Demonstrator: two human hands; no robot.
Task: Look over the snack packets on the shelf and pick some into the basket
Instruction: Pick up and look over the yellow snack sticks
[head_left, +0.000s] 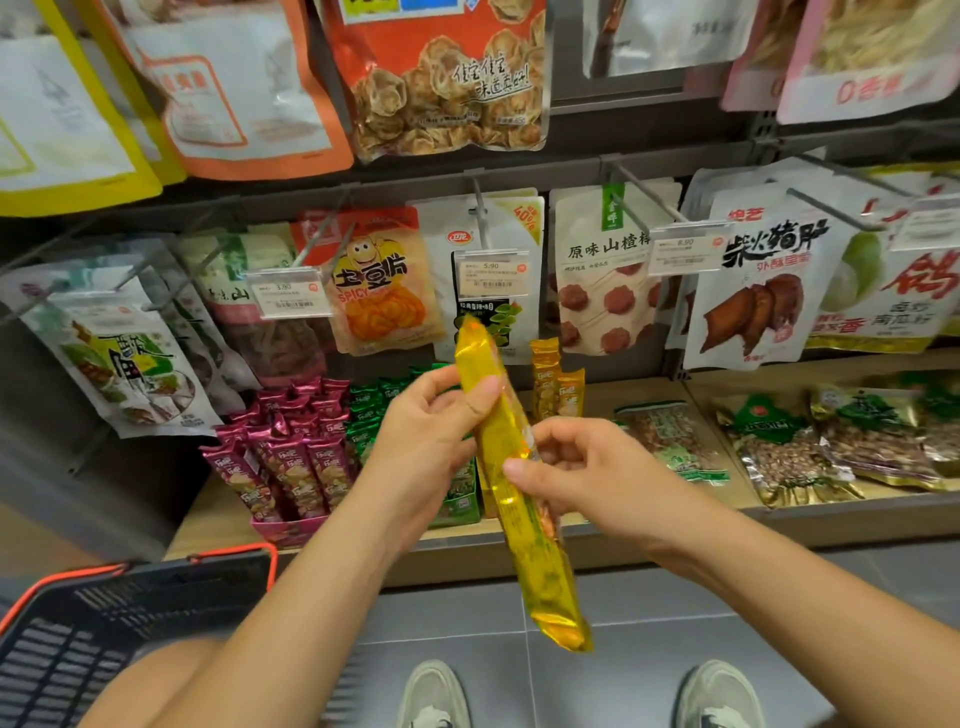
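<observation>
Gripping long yellow packet (540, 571) two-handed, hands close together: left hand (431, 431) pinching upper part, right hand (587, 467) pinching middle, lower end dangling below both. Basket (104, 623) down-left of left hand. Risk of dropping on swing over: slick foil, fingertip-only hold.
</observation>
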